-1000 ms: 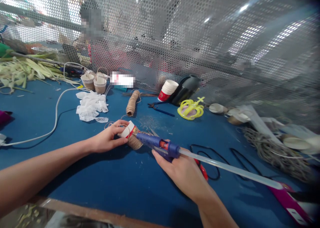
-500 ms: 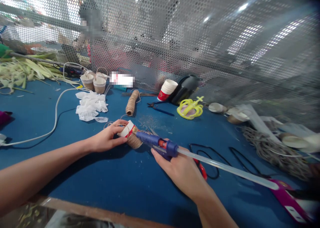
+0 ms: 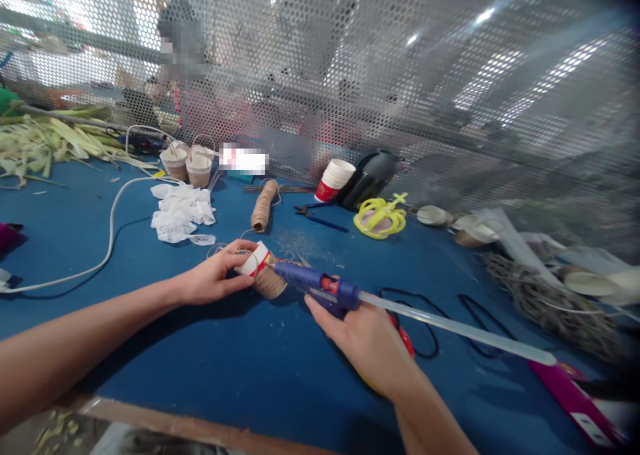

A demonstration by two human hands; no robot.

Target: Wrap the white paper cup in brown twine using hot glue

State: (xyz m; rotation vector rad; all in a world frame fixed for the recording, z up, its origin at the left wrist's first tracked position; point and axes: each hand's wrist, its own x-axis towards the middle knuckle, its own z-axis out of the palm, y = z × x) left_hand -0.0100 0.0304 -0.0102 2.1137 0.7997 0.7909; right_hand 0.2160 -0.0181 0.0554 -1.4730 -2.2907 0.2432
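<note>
My left hand point(image 3: 220, 275) grips a small paper cup point(image 3: 269, 282) lying on its side, its lower part wrapped in brown twine and its upper part white and red. In my right hand point(image 3: 367, 335) is a blue glue gun point(image 3: 315, 283) with a long clear glue stick point(image 3: 450, 323) out of its back. The gun's nozzle points left and meets the cup at the edge of the twine. A loose strand of twine curls by my left fingers. Behind the cup lies a twine roll point(image 3: 264, 206).
On the blue table point(image 3: 225, 362) are white gloves point(image 3: 183, 212), two twine-wrapped cups point(image 3: 199, 168), pliers point(image 3: 323, 220), a stack of cups point(image 3: 334, 180), a yellow crown point(image 3: 380, 216) and grey cord point(image 3: 540, 308). A perforated screen point(image 3: 300, 62) stands behind; a white cable point(image 3: 113, 222) runs at left.
The glue gun and my right hand have shifted slightly to the right, with the nozzle still at the cup. My left hand and the cup have hardly moved.
</note>
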